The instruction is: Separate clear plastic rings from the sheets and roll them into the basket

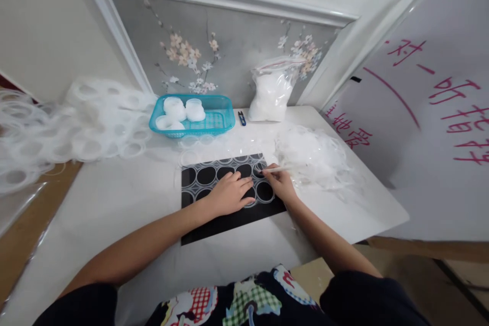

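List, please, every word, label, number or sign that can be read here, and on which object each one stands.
"她爱": red handwriting on the large white board.
Other red characters on this board: too slanted or cut off to read surely.
Clear plastic bag with white contents: no readable label.

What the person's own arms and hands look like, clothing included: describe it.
The left hand and right hand are bare, with no gloves or wristbands showing. The left forearm and right forearm are uncovered below a plain, dark fabric left sleeve and a matching dark right sleeve.
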The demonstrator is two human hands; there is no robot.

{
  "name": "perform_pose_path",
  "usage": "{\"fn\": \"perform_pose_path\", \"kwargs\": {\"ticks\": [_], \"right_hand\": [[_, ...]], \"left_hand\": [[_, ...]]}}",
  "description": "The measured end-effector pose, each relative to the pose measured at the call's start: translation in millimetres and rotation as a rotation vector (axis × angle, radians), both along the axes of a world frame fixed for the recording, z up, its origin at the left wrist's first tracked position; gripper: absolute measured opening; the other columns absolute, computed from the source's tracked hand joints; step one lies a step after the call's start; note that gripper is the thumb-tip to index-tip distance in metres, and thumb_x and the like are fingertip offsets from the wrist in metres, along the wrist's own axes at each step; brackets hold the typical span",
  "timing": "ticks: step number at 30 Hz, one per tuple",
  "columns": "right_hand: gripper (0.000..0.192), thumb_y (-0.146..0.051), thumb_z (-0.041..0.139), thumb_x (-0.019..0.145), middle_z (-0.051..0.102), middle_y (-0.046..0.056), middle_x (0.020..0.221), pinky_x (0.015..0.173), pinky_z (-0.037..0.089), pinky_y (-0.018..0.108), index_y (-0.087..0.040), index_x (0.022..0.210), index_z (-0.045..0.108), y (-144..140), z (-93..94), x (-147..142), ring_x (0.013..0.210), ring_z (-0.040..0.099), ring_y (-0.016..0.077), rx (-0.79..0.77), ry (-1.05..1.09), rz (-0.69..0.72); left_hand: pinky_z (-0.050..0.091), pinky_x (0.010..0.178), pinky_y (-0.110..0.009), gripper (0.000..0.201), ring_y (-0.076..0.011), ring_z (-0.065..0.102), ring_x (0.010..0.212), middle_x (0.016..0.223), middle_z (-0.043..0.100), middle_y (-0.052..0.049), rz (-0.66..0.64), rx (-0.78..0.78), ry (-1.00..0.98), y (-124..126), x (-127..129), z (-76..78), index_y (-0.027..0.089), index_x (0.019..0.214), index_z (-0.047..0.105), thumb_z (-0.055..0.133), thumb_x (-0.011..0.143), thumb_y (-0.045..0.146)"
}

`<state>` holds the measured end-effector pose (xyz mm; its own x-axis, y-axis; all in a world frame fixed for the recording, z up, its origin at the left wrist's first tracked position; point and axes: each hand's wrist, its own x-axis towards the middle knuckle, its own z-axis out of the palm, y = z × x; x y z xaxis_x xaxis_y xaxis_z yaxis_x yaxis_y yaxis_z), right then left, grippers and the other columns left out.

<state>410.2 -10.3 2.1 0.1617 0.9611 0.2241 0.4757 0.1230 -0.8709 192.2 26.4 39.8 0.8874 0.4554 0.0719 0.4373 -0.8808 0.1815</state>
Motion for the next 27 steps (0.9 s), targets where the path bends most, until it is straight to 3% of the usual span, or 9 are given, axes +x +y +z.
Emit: {"fn": "perform_pose_path", "kwargs": {"ticks": [5,14,18,21,23,24,26,27], "right_hand": [[0.026,-0.041,0.056,0.089,0.066,0.003,0.075,0.071,0.048,0.033,-0.021,0.076,0.066,-8.9,-10.2,-6.0,0.076,0.062,0.0209,-0.004,0.002,-0.014],[0.021,-0.033,0.054,0.090,0.070,0.005,0.080,0.080,0.050,0.038,-0.022,0.078,0.067,-9.7,-1.5,-5.7,0.087,0.062,0.0243,0.036,-0.135,0.003],[0.020,-0.027,0.050,0.093,0.073,0.009,0.094,0.089,0.048,0.042,-0.022,0.091,0.070,-19.7,-12.3,-14.7,0.103,0.060,0.0277,0.088,-0.379,0.004],[0.018,-0.018,0.053,0.088,0.073,0.008,0.095,0.094,0.044,0.044,-0.024,0.092,0.070,-9.7,-10.7,-5.7,0.114,0.055,0.0299,0.126,-0.557,0.023],[0.017,-0.016,0.053,0.085,0.072,0.008,0.088,0.092,0.043,0.044,-0.022,0.088,0.069,10.9,1.4,15.1,0.109,0.057,0.0295,0.157,-0.546,-0.117],[0.017,-0.018,0.052,0.085,0.071,0.009,0.083,0.090,0.044,0.043,-0.020,0.083,0.068,22.9,10.2,28.1,0.101,0.060,0.0285,0.181,-0.496,-0.297],[0.027,-0.023,0.040,0.092,0.069,0.011,0.085,0.089,0.043,0.046,-0.016,0.087,0.066,42.3,29.3,51.8,0.093,0.060,0.0273,0.206,-0.441,-0.493],[0.026,-0.027,0.042,0.091,0.069,0.010,0.084,0.087,0.045,0.044,-0.017,0.084,0.065,46.7,37.7,59.1,0.089,0.061,0.0260,0.221,-0.347,-0.575]], "left_hand": [[0.037,0.094,-0.040,0.055,-0.0301,0.049,0.117,0.140,0.054,-0.010,-0.024,0.011,0.063,-0.7,19.2,-14.2,0.016,0.137,0.053,0.048,0.096,0.052],[0.037,0.094,-0.043,0.056,-0.0313,0.048,0.116,0.143,0.052,-0.008,-0.020,-0.038,0.086,1.5,14.1,-17.5,0.018,0.139,0.051,0.047,0.095,0.053],[0.037,0.092,-0.042,0.058,-0.0306,0.050,0.113,0.144,0.051,-0.008,-0.016,-0.055,0.094,0.7,14.3,-17.0,0.017,0.139,0.051,0.048,0.095,0.054],[0.037,0.092,-0.042,0.058,-0.0305,0.050,0.113,0.144,0.051,-0.009,-0.021,-0.071,0.102,-0.1,14.1,-13.2,0.017,0.138,0.052,0.050,0.094,0.054],[0.037,0.092,-0.042,0.058,-0.0306,0.050,0.113,0.144,0.051,-0.008,-0.021,-0.090,0.110,0.0,14.0,-9.3,0.018,0.137,0.054,0.051,0.093,0.055],[0.037,0.093,-0.042,0.058,-0.0305,0.050,0.113,0.144,0.051,-0.008,-0.019,-0.102,0.114,0.5,14.1,-7.3,0.018,0.135,0.055,0.052,0.092,0.056],[0.038,0.093,-0.042,0.057,-0.0301,0.051,0.111,0.142,0.053,-0.007,-0.013,-0.128,0.116,2.3,14.4,-3.5,0.018,0.133,0.058,0.053,0.091,0.056],[0.039,0.093,-0.042,0.055,-0.0298,0.051,0.110,0.141,0.055,-0.007,-0.012,-0.141,0.108,3.6,14.6,-2.1,0.018,0.130,0.060,0.054,0.091,0.056]]}}
